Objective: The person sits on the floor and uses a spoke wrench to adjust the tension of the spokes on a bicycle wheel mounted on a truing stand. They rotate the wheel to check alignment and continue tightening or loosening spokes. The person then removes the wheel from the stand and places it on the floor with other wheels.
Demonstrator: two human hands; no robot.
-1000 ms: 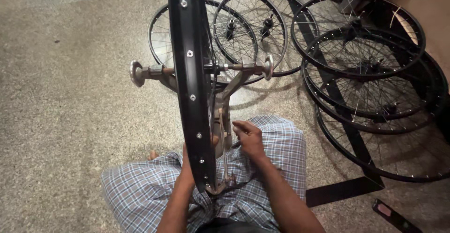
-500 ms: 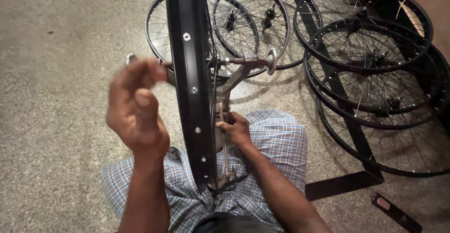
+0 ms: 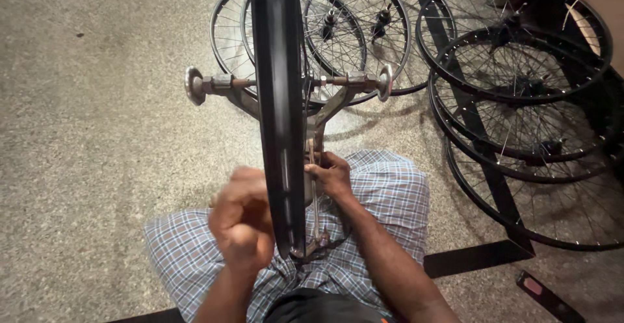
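Two hands are flanking the upright black rim in its stand, long axis running near-to-far: left hand curled closed beside it, right hand pinching spokes.

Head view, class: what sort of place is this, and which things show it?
Probably a bicycle wheel repair workshop: a black rim mounted upright in a metal truing stand, and spoked wheels piled on the gritty floor.
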